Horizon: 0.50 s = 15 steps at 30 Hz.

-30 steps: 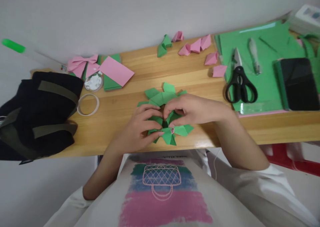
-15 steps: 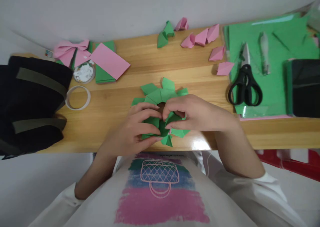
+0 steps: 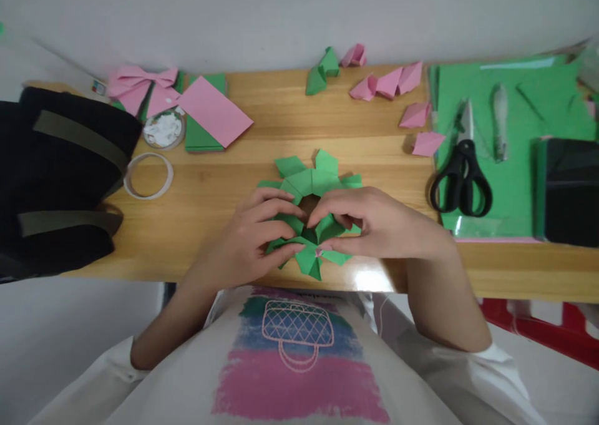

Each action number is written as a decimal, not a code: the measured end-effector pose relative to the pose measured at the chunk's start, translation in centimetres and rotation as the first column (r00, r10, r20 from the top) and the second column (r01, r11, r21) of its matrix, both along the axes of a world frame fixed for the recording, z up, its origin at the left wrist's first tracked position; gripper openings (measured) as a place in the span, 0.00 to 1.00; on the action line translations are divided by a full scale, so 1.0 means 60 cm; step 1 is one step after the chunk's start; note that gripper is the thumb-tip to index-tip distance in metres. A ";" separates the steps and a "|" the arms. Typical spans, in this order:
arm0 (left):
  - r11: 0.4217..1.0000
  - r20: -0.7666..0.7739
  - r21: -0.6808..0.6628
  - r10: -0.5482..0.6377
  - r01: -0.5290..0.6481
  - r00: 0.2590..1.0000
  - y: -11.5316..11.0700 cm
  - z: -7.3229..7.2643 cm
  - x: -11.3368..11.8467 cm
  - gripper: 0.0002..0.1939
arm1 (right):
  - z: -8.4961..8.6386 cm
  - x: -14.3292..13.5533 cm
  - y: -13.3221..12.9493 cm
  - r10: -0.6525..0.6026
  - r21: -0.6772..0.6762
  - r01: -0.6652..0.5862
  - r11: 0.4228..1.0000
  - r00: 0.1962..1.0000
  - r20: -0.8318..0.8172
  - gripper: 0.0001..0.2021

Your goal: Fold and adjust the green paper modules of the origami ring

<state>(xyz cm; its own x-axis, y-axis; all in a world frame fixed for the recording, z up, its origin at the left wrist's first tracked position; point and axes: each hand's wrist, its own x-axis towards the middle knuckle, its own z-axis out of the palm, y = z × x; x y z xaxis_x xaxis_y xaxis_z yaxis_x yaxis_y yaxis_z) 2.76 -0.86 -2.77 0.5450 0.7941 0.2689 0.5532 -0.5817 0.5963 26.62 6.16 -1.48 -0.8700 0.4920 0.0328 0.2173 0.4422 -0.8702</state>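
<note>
A green folded-paper wreath (image 3: 312, 180) lies on the wooden table near its front edge, with pointed leaf flaps standing out around a ring. My left hand (image 3: 262, 233) grips the ring's near left side, fingers over the inner edge and thumb on the near flaps. From the right, my right hand (image 3: 362, 220) pinches the near right side, its index finger inside the ring's opening and its thumb at the front. A small pink bit (image 3: 319, 252) shows by the right thumb. Parts of the ring are hidden under both hands.
Several pink folded pieces (image 3: 388, 83) and a green folded piece (image 3: 322, 71) lie at the back. Right are black scissors (image 3: 463, 178) and a cutter (image 3: 500, 122) on green sheets. Left are a tape roll (image 3: 148, 176), pink paper (image 3: 216, 111), a pink bow (image 3: 143, 88) and a black bag (image 3: 70, 181).
The near side of the wreath has tipped so more of its front flaps and the pink bit show. Both hands keep hold. The view has shifted slightly.
</note>
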 end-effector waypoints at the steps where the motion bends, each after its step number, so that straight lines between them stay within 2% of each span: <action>1: 1.000 -0.001 0.015 0.013 -0.013 1.000 -0.001 -0.001 -0.001 0.11 | -0.001 0.000 -0.001 -0.004 0.010 0.004 1.000 1.000 0.003 0.08; 4: 0.997 0.020 0.043 0.066 -0.067 0.998 -0.006 -0.001 -0.006 0.13 | -0.002 -0.004 -0.008 -0.047 0.095 0.046 0.994 0.999 0.016 0.08; 6: 0.995 0.049 0.037 0.087 -0.089 0.995 -0.009 0.002 -0.010 0.15 | -0.001 -0.006 -0.015 -0.083 0.192 0.075 0.979 0.996 0.034 0.12; 10: 0.988 0.023 -0.048 0.146 -0.144 0.989 -0.011 0.009 -0.036 0.15 | -0.002 -0.009 -0.022 -0.200 0.459 0.147 0.876 0.977 0.068 0.17; 12: 0.956 -0.061 -0.077 0.279 -0.283 0.958 -0.010 0.007 -0.064 0.14 | -0.005 -0.011 -0.021 -0.217 0.533 0.148 0.833 0.974 0.070 0.17; 15: 0.834 -0.117 -0.024 0.545 -0.551 0.830 -0.009 -0.008 -0.126 0.13 | -0.011 -0.014 -0.016 -0.261 0.593 0.175 0.786 0.963 0.061 0.14</action>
